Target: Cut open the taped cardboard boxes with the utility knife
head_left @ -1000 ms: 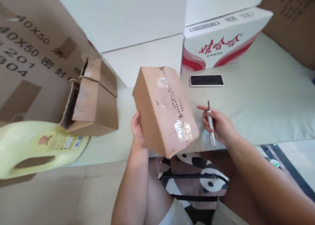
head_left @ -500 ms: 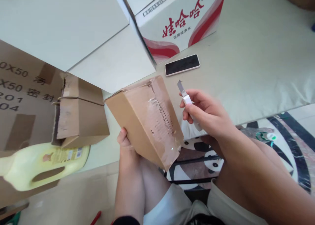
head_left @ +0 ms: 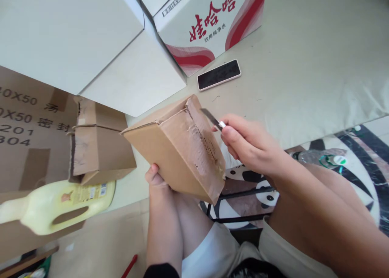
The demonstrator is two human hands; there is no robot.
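Note:
A small brown cardboard box (head_left: 173,154) is tilted above my lap, its taped side with a row of punctures turned to the right. My left hand (head_left: 157,176) grips the box from its lower left side, thumb on the near face and the other fingers hidden beneath. In my right hand (head_left: 246,142) is a white-handled utility knife (head_left: 212,118) with its blade out. The blade points up and left, close to the box's upper right edge; whether it touches the cardboard I cannot tell.
A phone (head_left: 219,75) lies on the pale covered surface beside a white and red carton (head_left: 209,35). To the left are a second brown box (head_left: 103,148), a yellow jug (head_left: 60,207) and a large printed carton (head_left: 33,124). A clear plastic bottle (head_left: 322,157) is at right.
The knife has moved left and down toward the box, and its blade now tips further left. The box has tilted a little, showing more of its top edge. The view has shifted slightly.

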